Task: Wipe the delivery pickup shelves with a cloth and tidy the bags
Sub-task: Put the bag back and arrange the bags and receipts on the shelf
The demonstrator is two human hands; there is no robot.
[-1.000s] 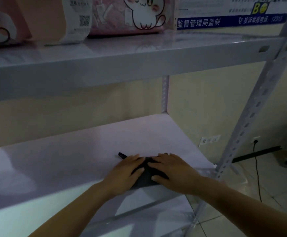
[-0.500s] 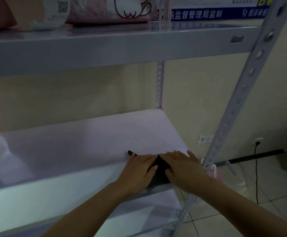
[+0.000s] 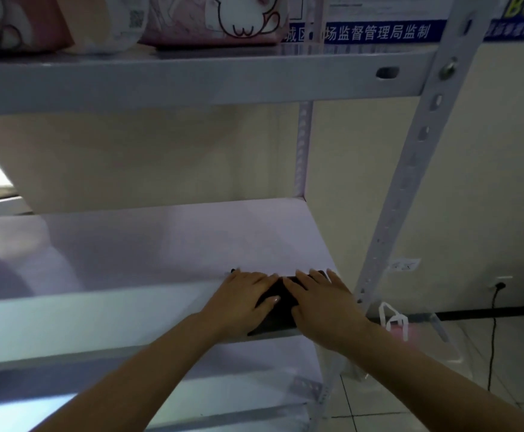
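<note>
A dark cloth (image 3: 277, 310) lies on the white middle shelf (image 3: 135, 244), at its front edge near the right end. My left hand (image 3: 243, 302) and my right hand (image 3: 326, 302) both press flat on the cloth, fingers straight and side by side. Most of the cloth is hidden beneath them, and part of it hangs over the shelf's front lip. On the upper shelf (image 3: 192, 79) stand pink bags with cartoon prints (image 3: 217, 20), cut off by the frame's top.
A perforated grey metal upright (image 3: 410, 182) rises just right of my hands. A clear plastic bag with white handles (image 3: 410, 332) sits on the tiled floor beside it. A black cable (image 3: 493, 332) runs down from a wall socket. A lower shelf (image 3: 160, 385) lies beneath.
Both hands have slid the cloth to the right along the shelf's front edge, closer to the metal upright. The view has dropped a little.
</note>
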